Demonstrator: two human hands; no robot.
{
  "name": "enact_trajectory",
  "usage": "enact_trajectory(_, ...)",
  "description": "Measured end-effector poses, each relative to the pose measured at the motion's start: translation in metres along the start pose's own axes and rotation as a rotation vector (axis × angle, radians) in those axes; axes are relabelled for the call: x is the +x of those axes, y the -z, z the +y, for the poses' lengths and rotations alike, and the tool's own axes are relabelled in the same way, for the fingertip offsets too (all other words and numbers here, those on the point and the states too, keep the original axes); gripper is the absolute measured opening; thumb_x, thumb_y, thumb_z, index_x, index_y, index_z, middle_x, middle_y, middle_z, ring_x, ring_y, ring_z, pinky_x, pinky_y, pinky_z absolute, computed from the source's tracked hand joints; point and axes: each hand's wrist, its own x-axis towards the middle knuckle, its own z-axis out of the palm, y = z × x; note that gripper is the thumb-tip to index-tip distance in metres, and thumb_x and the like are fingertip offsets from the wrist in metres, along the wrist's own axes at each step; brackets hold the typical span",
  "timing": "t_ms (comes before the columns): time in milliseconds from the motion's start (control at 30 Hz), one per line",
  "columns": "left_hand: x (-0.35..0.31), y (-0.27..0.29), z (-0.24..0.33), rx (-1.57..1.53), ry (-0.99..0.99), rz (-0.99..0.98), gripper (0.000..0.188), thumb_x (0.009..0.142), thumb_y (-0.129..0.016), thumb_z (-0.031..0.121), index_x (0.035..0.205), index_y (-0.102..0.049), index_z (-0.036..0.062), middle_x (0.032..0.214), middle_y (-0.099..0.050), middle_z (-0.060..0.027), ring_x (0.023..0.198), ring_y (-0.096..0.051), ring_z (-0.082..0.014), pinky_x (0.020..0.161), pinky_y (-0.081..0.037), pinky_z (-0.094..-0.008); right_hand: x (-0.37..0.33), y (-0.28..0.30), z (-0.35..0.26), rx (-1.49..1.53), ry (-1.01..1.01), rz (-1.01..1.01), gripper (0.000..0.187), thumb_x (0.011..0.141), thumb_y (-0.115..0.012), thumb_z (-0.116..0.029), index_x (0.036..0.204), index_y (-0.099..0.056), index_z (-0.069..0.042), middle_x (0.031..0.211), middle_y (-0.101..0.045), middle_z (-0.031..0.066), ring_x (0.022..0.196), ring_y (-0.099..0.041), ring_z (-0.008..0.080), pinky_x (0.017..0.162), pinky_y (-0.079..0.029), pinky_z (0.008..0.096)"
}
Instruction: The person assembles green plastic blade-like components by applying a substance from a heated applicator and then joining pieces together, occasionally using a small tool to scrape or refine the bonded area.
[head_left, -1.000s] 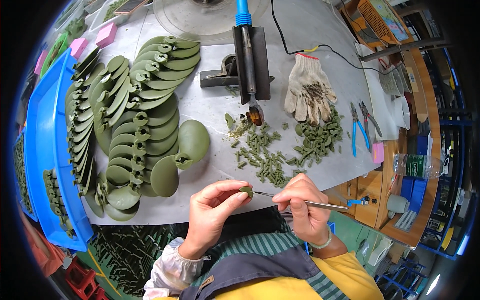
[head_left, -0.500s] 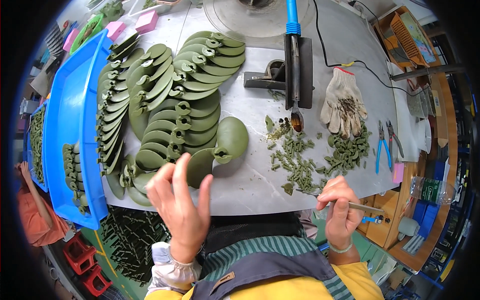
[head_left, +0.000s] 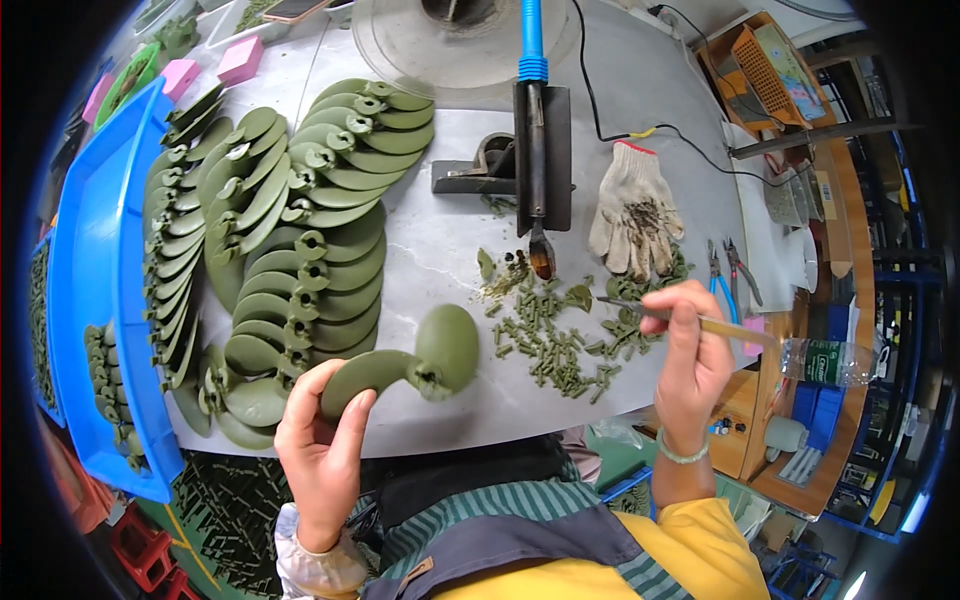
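Note:
A green plastic two-bladed propeller (head_left: 447,347) is pinched by one blade between the fingers and thumb of my left hand (head_left: 318,455), lifted over the table's near edge. Its other blade points up and away, and the hub is slightly blurred. My right hand (head_left: 690,365) grips a slim, knife-like tool (head_left: 738,331) with a pale handle and a thin dark tip pointing left. Near that tip sits a green scrap (head_left: 579,297); I cannot tell whether they touch. Left of both hands, matching propellers (head_left: 312,275) lie in overlapping rows.
Small green offcuts (head_left: 550,340) are scattered mid-table below a blue-handled soldering iron (head_left: 536,150) on its stand (head_left: 470,178). A stained work glove (head_left: 637,210) and two pliers (head_left: 722,280) lie right. A blue tray (head_left: 110,230) stands left. The iron's black cord (head_left: 592,95) crosses the back.
My left hand has closed on a propeller's blade and lifted it from the table. My right hand has moved up and away with the tool. The whole view has shifted slightly right.

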Motion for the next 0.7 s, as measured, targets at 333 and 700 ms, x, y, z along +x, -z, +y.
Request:
enact_trajectory(333, 0.022, -0.032, -0.024, -0.421, 0.266, -0.291, 0.031, 0.095, -0.064, 0.0, 0.125, -0.056, -0.0049, 0.113, -0.065, -0.0066, 0.103, -0.06, -0.0111, 0.092, -0.048, -0.0257, 0.033, -0.023, 0.024, -0.033, 0.015, -0.08, 0.021, 0.103, -0.054, -0.013, 0.093, -0.064, 0.003, 0.085, -0.063, 0.0051, 0.066, -0.057, 0.0111, 0.061, -0.046, 0.0249)
enact_trajectory(700, 0.037, -0.05, -0.032, -0.435, 0.284, -0.296, 0.032, 0.094, -0.062, 0.001, 0.125, -0.055, -0.0045, 0.115, -0.064, -0.0073, 0.105, -0.06, -0.0125, 0.094, -0.048, -0.0266, 0.043, -0.029, 0.025, -0.091, 0.029, -0.125, 0.019, 0.102, -0.056, -0.011, 0.093, -0.065, 0.003, 0.086, -0.064, 0.0059, 0.066, -0.058, 0.0116, 0.06, -0.046, 0.0254)
